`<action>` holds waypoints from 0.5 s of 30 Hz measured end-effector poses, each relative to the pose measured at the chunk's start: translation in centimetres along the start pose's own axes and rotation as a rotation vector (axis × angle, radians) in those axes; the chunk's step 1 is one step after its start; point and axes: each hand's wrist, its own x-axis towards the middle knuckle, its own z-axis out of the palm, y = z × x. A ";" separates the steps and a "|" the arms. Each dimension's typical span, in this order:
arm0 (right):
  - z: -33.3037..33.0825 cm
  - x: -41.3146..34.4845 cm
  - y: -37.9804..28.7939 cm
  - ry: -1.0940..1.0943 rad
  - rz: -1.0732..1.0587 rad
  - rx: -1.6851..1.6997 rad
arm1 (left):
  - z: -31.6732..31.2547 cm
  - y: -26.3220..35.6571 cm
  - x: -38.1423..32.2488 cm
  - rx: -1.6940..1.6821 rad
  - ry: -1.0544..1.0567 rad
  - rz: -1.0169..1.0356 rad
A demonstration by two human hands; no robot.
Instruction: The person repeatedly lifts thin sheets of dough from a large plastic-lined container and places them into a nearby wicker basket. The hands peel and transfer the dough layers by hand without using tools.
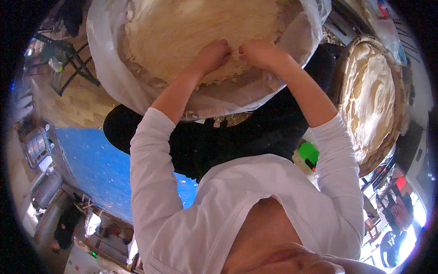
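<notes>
Before me is a wide round pile of a pale beige, thin-layered material [205, 24] with ragged edges. It lies on a clear plastic sheet [109, 68] that drapes over the rim of whatever supports it. My left hand [215, 56] is over the near part of the pile, its fingers curled. Close beside it, a small gap to the right, my right hand [260, 53] has its fingers bent inward too. Whether either hand pinches a thin edge of the material is too blurred to tell.
At my right stands a round wicker basket [362, 167] holding pale, wrinkled sheets [369, 99]. A bright green object [308, 152] is on the floor near my leg. Left are a blue surface [92, 161] and a dark folding metal frame [77, 61].
</notes>
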 end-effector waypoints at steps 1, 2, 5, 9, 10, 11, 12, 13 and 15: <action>0.6 0.2 -0.7 -0.025 -0.011 0.007 | 0.3 -0.1 0.1 0.020 -0.020 -0.054; 1.2 0.3 -1.2 -0.022 -0.023 0.000 | 0.5 -0.2 0.2 0.042 -0.049 -0.111; 2.3 -0.3 -1.5 -0.068 -0.032 0.024 | 0.8 -0.4 0.5 -0.081 0.119 -0.089; 2.5 -0.7 -1.5 -0.097 -0.010 0.005 | 0.1 -0.2 0.5 -0.049 -0.103 -0.048; 2.4 -0.7 -1.5 -0.094 0.005 0.045 | 0.0 -0.2 0.4 -0.046 -0.101 -0.060; 2.4 -0.7 -1.6 -0.052 0.017 0.081 | 0.0 -0.1 0.4 -0.042 -0.099 -0.073; 2.3 -0.7 -1.7 -0.051 0.010 0.088 | 0.1 -0.1 0.4 -0.040 -0.089 -0.085; 2.3 -0.8 -1.8 -0.058 0.000 0.100 | 0.3 0.0 0.4 -0.038 -0.080 -0.097; 2.3 -0.8 -1.8 -0.150 -0.051 0.067 | 0.9 -0.2 0.7 -0.094 -0.104 -0.158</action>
